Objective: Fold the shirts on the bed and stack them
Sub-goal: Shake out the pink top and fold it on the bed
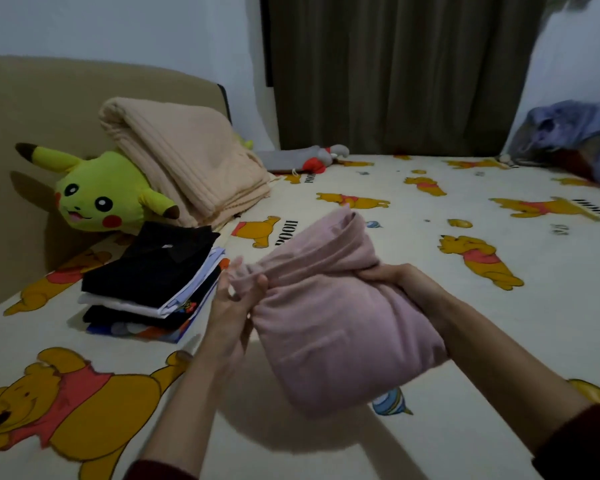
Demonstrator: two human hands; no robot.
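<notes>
Two hands on one shirt, rest of bed static. Far left: beige headboard [21, 109], yellow plush toy [97, 195] leaning against it, folded peach blanket [184, 157] draped over plush's back. Just in front: stack of folded shirts [153, 285] on cartoon-bear bedsheet [430, 427], black collared one on top, white and dark layers below, printed one at bottom. Left hand [234, 306] right beside stack's near corner, fingers curled, pinching bunched left edge of pink shirt [333, 317]. Pink shirt folded into thick bundle, lifted off sheet at centre frame, shadow underneath, far end rolled upward. Right hand [402, 282] gripping opposite edge, fingers wrapped into fabric, thumb side on top. Dark red sleeve cuffs at both wrists. Behind: grey-and-red soft toy [305, 159] lying at foot of dark curtain [395, 71]. Far right: blurred bluish heap of clothes [568, 136] at bed's back corner, well apart from stack.
</notes>
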